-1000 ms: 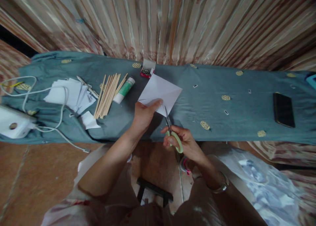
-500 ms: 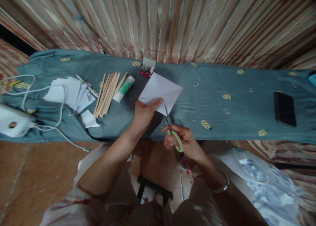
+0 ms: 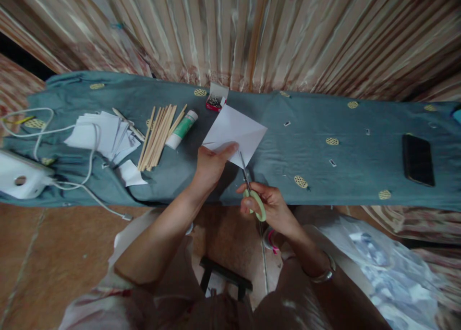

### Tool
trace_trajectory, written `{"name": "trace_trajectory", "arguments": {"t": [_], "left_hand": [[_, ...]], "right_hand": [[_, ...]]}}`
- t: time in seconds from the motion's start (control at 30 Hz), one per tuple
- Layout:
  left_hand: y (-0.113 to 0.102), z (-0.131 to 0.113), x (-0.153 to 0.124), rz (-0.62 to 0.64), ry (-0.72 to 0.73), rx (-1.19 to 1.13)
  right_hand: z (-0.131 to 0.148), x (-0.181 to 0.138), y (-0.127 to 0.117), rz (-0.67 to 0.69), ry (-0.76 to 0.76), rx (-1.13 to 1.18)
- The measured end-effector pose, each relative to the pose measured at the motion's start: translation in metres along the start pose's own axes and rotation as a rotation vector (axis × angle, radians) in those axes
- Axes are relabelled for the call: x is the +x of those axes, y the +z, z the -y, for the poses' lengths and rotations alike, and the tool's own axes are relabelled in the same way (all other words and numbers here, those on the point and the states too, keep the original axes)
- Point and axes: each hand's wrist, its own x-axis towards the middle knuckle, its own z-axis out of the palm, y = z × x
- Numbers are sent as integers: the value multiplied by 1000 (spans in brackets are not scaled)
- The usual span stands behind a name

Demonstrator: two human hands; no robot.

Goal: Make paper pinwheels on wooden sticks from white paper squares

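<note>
A white square sheet of paper (image 3: 239,128) is held up over the cloth-covered table by my left hand (image 3: 212,164). My left thumb presses on its upper face and the other fingers are hidden beneath. The sheet has a slit near its left corner. In my right hand (image 3: 268,202) is a pair of scissors (image 3: 257,205) with pale green handles. Their blades lie along the near corner of the paper and look nearly closed, pointing away from me.
Wooden sticks (image 3: 158,138), a green and white glue stick (image 3: 182,129), a pen (image 3: 128,124) and white paper pieces (image 3: 95,134) lie left. A small red box (image 3: 215,102) of metal bits stands behind the sheet. A white cable (image 3: 77,185) trails over the near edge; a phone (image 3: 418,160) lies far right.
Almost nothing differs. The scissors have shifted very slightly at the paper's near corner; the whole view has drifted a few pixels.
</note>
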Motion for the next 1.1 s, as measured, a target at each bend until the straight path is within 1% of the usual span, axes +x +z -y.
{"name": "trace_trajectory", "arguments": {"t": [0.2,0.33,0.5,0.67,0.8,1.1], "left_hand": [[-1,1,0,14,7,-15],[0,0,0,2,-20,-15],[-3,0,0,41,-76,-15],[-5,2,1,12,-62,51],[-3,2,-3,49,-79,64],[-2,1,-6,73,-110,84]], "right_hand": [[1,1,1,-20,26,11],[1,1,1,-40,22,19],[0,2,0,-42,5,17],[-1,2,-1,-27,-2,-1],[-2,1,-2,-42,0,-21],[-2,2,-1,-74,11,-17]]}}
